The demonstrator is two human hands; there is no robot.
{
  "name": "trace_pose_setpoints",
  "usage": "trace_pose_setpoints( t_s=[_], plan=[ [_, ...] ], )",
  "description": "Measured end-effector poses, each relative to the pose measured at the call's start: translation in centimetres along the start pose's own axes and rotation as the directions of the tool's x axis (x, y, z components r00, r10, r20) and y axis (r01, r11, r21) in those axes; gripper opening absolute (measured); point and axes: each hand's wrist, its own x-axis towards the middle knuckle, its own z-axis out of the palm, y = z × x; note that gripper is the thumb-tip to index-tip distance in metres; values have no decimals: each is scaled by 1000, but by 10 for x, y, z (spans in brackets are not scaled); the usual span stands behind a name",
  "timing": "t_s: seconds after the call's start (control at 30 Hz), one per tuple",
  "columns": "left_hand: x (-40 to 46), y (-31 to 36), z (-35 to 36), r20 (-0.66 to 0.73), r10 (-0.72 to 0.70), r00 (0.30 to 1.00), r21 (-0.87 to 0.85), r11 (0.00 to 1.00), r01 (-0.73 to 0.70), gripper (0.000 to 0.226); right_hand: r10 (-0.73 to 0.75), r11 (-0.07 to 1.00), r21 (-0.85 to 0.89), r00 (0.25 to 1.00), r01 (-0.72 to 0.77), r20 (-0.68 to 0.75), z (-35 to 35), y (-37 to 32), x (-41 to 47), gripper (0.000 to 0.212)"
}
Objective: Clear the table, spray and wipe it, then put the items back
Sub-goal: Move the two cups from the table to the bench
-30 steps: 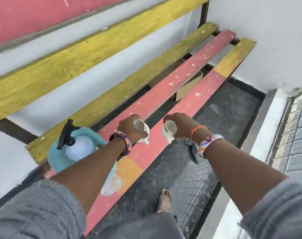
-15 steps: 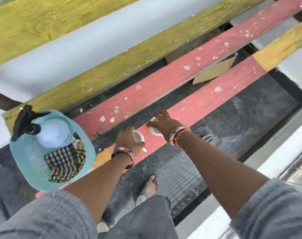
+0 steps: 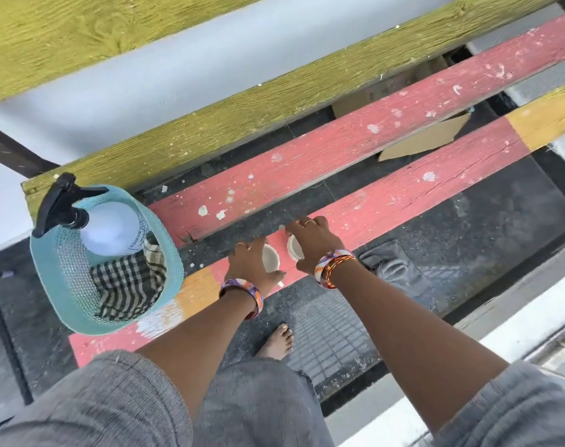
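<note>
Two small white cups stand side by side on the near red plank (image 3: 403, 201) of a slatted bench. My left hand (image 3: 247, 264) grips the left cup (image 3: 271, 258) from its left side. My right hand (image 3: 313, 243) grips the right cup (image 3: 294, 248) from above and the right, covering most of it. A teal mesh basket (image 3: 65, 285) sits at the bench's left end. In it stand a white spray bottle (image 3: 108, 229) with a black trigger and a checked cloth (image 3: 126, 285).
Gaps separate the bench's red and yellow-green planks (image 3: 242, 101). Torn cardboard (image 3: 426, 140) lies under the bench. A grey cloth (image 3: 391, 269) lies on the dark floor to the right of my hands. My bare foot (image 3: 276, 341) stands below the bench's front edge.
Both hands came down with the cups from above the bench onto the near red plank. The view tilted downward, so the basket's cloth shows.
</note>
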Motion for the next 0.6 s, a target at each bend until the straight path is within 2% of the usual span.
trace_pose_setpoints(
  t_s=[0.13, 0.23, 0.3, 0.43, 0.6],
  plan=[
    [-10, -3, -3, 8, 26, 1000, 102, 994, -27, 85, 20, 1000, 15, 1000, -20, 9, 4, -3, -6, 67],
    [-24, -10, -14, -71, 119, 990, 181, 978, -104, 76, 44, 998, -42, 999, -43, 22, -3, -12, -13, 78],
    [-33, -14, -25, -103, 194, 976, 204, 964, -170, 64, 46, 993, -103, 997, -52, -56, -12, -24, -17, 69],
    [-56, -30, -57, -154, 335, 929, 219, 929, -299, 47, -32, 992, -124, 971, 2, -238, -31, -66, -27, 36],
    [-85, -72, -94, -213, 408, 888, 224, 905, -362, 45, -202, 953, -273, 946, 131, -252, -41, -144, -46, 25]
  ],
)
